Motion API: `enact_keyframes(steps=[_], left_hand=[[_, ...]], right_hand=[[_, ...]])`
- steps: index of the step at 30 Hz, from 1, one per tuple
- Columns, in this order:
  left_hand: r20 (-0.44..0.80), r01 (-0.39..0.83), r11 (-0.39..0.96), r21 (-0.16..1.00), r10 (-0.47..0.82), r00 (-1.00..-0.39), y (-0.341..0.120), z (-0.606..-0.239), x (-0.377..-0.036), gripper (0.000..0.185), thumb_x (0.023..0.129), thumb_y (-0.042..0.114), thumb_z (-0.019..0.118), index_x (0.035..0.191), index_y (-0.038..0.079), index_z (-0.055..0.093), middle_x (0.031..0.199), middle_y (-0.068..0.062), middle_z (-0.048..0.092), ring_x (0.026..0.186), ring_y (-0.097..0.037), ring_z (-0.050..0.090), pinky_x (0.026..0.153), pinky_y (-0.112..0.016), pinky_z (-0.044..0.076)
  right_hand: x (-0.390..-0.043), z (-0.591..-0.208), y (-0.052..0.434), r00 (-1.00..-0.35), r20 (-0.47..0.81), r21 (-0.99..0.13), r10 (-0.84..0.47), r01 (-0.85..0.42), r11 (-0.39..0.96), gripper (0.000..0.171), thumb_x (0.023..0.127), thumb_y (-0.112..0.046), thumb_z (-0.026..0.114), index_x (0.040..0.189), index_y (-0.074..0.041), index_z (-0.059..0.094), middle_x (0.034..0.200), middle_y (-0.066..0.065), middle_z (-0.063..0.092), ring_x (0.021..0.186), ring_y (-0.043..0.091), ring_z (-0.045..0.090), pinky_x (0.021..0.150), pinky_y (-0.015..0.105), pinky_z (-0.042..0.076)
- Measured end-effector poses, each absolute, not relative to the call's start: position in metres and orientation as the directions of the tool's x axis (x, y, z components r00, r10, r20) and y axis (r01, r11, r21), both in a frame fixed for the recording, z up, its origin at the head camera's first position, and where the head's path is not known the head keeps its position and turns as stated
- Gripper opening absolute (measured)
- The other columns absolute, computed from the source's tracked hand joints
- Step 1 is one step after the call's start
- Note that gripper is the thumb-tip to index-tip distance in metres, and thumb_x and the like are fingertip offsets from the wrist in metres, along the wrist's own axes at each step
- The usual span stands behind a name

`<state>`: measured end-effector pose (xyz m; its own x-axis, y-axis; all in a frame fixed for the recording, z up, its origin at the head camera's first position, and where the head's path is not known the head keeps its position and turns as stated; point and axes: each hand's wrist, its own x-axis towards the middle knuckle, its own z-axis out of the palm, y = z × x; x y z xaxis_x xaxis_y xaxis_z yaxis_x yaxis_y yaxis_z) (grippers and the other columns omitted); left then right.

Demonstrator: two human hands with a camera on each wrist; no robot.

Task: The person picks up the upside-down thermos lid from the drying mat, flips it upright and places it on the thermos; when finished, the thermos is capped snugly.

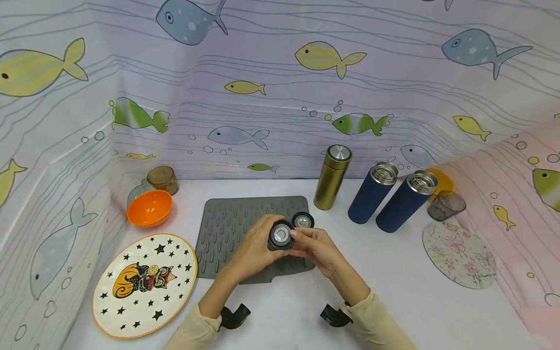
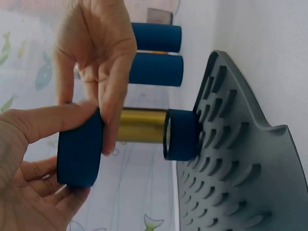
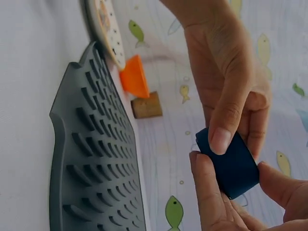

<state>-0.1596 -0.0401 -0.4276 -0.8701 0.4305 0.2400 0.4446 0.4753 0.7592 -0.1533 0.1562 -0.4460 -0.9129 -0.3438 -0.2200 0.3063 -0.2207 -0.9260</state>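
Hands meet over the grey mat (image 1: pixel 245 223) mid-tabletop in the head view: left hand (image 1: pixel 255 248) and right hand (image 1: pixel 317 248) both clamp a dark blue lid (image 1: pixel 280 235). Left wrist view shows a second lid (image 2: pixel 182 134) resting on the mat. Right wrist view shows fingers (image 3: pixel 226 120) pinching the held lid.

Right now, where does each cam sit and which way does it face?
Head: above the table, looking forward and down; both forearms, left hand and right hand gripping a dark blue lid.
Left wrist: at the left wrist, looking across the grey mat toward the gold flask; both hands show.
Right wrist: at the right wrist, facing the orange bowl; both hands show.
All three share the held lid and the mat.
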Motion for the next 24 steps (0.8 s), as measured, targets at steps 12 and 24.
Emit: enact_keyframes(steps=[12,24], left_hand=[[0.117,0.251,0.257,0.933,0.444,-0.889,-0.063,-0.419,-0.175,0.064,0.090,0.024,0.074,0.146,0.009,0.047,0.149,-0.013,0.049,0.141,-0.031,0.043,0.116,-0.048,0.035],[0.083,0.246,0.225,0.943,0.557,-0.826,-0.054,-0.423,-0.177,0.083,0.081,0.021,0.083,0.151,0.009,0.040,0.155,-0.011,0.042,0.144,-0.032,0.038,0.116,-0.043,0.033]], right_hand=[[-0.141,-0.445,0.161,-0.874,0.448,-0.750,-0.187,-0.482,0.453,0.048,0.081,0.001,0.078,0.126,0.006,0.062,0.120,0.024,0.068,0.105,0.034,0.070,0.086,0.039,0.058],[-0.143,-0.449,0.173,-0.379,0.733,0.052,-0.564,-0.796,0.603,0.031,0.105,-0.006,0.043,0.125,0.008,0.062,0.131,0.024,0.061,0.122,0.037,0.061,0.098,0.038,0.052]])
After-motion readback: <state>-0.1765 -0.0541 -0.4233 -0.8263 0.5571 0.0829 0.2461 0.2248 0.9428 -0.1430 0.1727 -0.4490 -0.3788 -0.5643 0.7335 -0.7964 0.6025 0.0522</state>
